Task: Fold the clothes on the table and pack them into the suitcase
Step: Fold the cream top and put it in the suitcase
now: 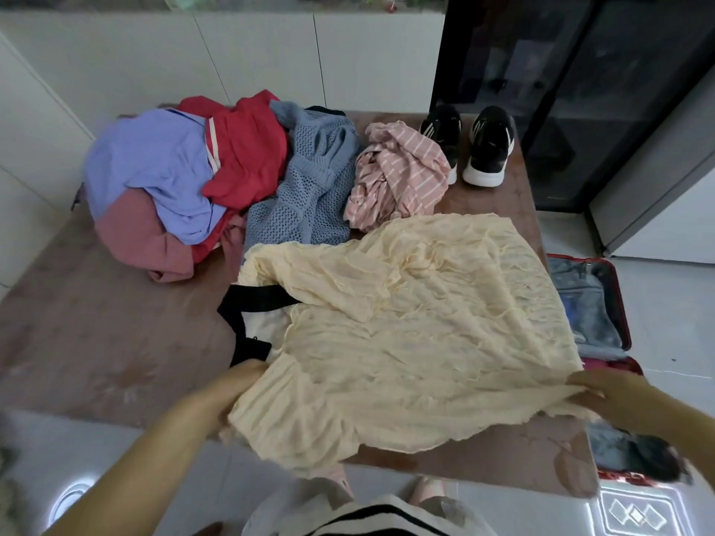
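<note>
Left hand (236, 385) and right hand (605, 392) pinch opposite edges of cream garment (406, 323) on table (96, 323)

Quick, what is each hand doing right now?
Left hand: grips the near left edge of the pale yellow crinkled cloth garment.
Right hand: grips that garment's near right edge.

The left hand (236, 385) is gripping the near left edge of a cream crinkled garment (406, 330) lying spread on the desk (96, 323), while the right hand (603, 392) is pinching its near right corner. A red suitcase (588, 319) is lying open beside the desk.
</note>
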